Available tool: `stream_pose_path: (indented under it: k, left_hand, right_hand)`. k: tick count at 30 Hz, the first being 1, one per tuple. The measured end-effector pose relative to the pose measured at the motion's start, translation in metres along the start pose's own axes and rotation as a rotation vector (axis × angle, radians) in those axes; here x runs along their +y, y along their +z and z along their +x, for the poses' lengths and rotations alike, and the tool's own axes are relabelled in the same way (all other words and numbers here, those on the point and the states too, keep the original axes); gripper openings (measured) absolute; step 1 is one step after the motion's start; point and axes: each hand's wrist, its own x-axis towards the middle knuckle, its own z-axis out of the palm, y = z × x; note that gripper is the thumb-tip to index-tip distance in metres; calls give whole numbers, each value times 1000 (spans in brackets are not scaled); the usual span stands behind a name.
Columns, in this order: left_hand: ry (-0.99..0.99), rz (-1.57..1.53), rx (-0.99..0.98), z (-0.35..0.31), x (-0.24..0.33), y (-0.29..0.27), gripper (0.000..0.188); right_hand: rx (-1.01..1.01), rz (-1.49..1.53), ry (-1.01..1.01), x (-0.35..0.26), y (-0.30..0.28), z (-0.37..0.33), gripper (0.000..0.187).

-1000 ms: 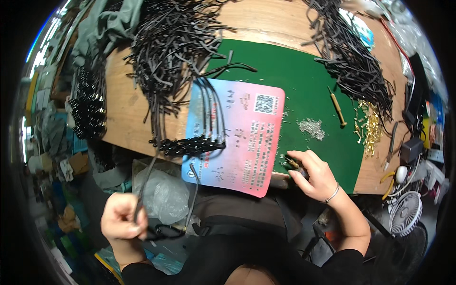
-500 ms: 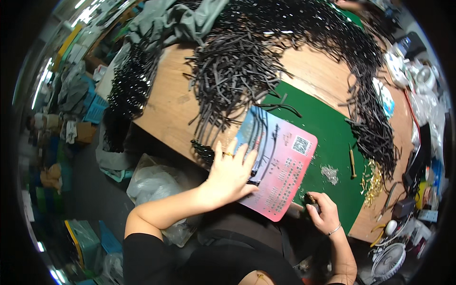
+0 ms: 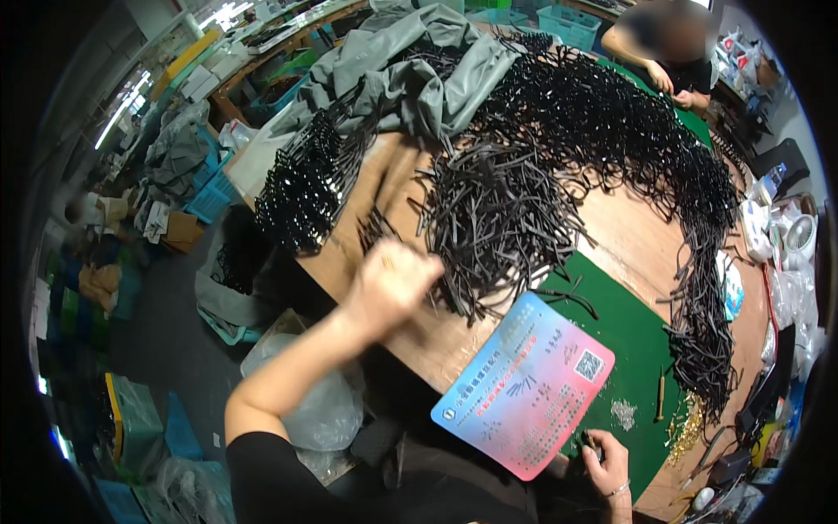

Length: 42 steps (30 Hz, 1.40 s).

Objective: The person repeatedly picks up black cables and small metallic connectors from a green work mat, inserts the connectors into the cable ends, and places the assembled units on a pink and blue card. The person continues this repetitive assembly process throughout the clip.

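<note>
My left hand (image 3: 393,284), blurred by motion, is closed at the table's front left edge. Thin black strips, apparently the arms of black eyeglass frames (image 3: 374,229), stick out beyond it. To its right lies a big pile of black eyeglass frames (image 3: 502,210), their matte arms pointing every way. The blue and pink printed mat (image 3: 524,393) lies bare at the table's front edge. Beside the mat's lower right corner, my right hand (image 3: 607,463) is closed around a small dark tool (image 3: 588,444), mostly hidden by the fingers.
A green work mat (image 3: 624,323) bears a heap of small clear bits (image 3: 622,414) and a slim brass-coloured tool (image 3: 661,397). Gold-coloured pieces (image 3: 685,428) lie at its right. More glossy black frames (image 3: 301,192) and a grey cloth (image 3: 410,65) cover the back. Another person (image 3: 659,57) works opposite.
My left hand has lifted off the printed mat and moved left, and the black frames on the mat are gone from it. My right hand stays by the mat's corner. The view has shifted.
</note>
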Motion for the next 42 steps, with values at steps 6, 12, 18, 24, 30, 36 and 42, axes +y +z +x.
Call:
stream_pose_path:
  k: [6, 12, 18, 24, 30, 36, 42]
  left_hand:
    - [-221, 559, -312, -23, -257, 41, 18]
    - [-554, 711, -898, -30, -253, 41, 18]
    - [-807, -211, -518, 6, -117, 88, 28]
    - [-983, -346, -133, -6, -131, 177, 20]
    - [-545, -307, 406, 28, -71, 149, 7]
    - [-438, -686, 662, 42, -22, 94, 37]
    - [-383, -1014, 447, 86, 102, 44, 26]
  right_hand:
    - [-14, 60, 181, -46, 6, 3, 22]
    - [64, 76, 212, -29, 8, 9, 16]
    - [23, 103, 263, -4, 6, 3, 16]
    - [4, 58, 69, -9, 3, 4, 22]
    - [-77, 124, -22, 4, -5, 3, 30]
    - [123, 218, 376, 18, -51, -12, 19]
    - [347, -753, 355, 84, -102, 64, 18]
